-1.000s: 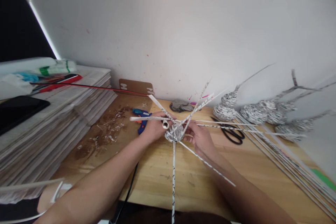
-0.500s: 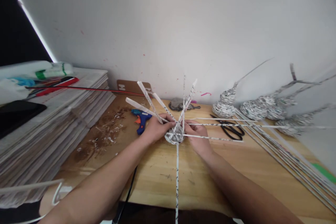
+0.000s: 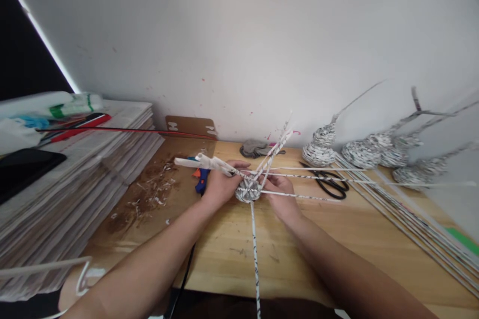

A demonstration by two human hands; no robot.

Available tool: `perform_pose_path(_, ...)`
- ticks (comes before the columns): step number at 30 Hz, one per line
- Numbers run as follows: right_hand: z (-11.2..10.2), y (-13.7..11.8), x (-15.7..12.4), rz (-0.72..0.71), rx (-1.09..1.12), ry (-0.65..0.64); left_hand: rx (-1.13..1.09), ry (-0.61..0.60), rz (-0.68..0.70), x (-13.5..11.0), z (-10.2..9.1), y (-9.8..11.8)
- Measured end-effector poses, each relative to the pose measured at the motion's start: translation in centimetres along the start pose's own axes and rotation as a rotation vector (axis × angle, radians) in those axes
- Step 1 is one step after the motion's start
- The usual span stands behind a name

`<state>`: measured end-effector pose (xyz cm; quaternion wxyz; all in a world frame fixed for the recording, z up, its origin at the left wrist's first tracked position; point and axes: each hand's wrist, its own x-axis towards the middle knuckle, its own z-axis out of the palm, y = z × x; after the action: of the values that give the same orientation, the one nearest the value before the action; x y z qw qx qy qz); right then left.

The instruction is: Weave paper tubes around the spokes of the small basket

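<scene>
Between my hands is a small woven paper piece (image 3: 247,192), round and grey-white, with rolled-paper tubes sticking out of it. My left hand (image 3: 223,182) is closed around its left side, the fingers behind it and on the tubes leaning left. On the right side my right hand (image 3: 279,193) grips the woven piece near its rim, fingertips partly hidden by tubes. One tube (image 3: 255,254) hangs toward me over the table edge. Two or more tubes (image 3: 275,152) slant up to the right, and others run flat to the right across my right hand.
A blue glue gun (image 3: 202,180) lies beyond my left hand. Black scissors (image 3: 329,184) and long paper tubes (image 3: 404,219) lie at right. Several gourd-shaped woven pieces (image 3: 319,152) stand by the wall. Stacked newspapers (image 3: 123,159) rise at left; a grey cloth (image 3: 256,148) lies behind.
The upright tubes on the left have swung down and bunched together to the left. Those on the right lean further right. Both hands stay on the woven piece.
</scene>
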<state>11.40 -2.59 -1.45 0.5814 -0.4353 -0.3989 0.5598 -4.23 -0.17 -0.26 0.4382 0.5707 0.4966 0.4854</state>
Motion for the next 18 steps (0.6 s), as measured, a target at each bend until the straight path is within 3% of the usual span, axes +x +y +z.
perform_pose_path(8, -0.1, -0.4, 0.2, -0.073, -0.151, -0.001, 0.066, -0.032, 0.022, 0.2, 0.0, -1.3)
perform_pose_path(12, 0.1, -0.6, 0.0, -0.054, -0.173, -0.037, 0.169, -0.036, 0.082, -0.1, 0.3, -0.7)
perform_pose_path(18, 0.4, -0.1, -0.1, 0.031, -0.121, 0.035, 0.222, -0.076, 0.090, -0.7, 0.5, 0.0)
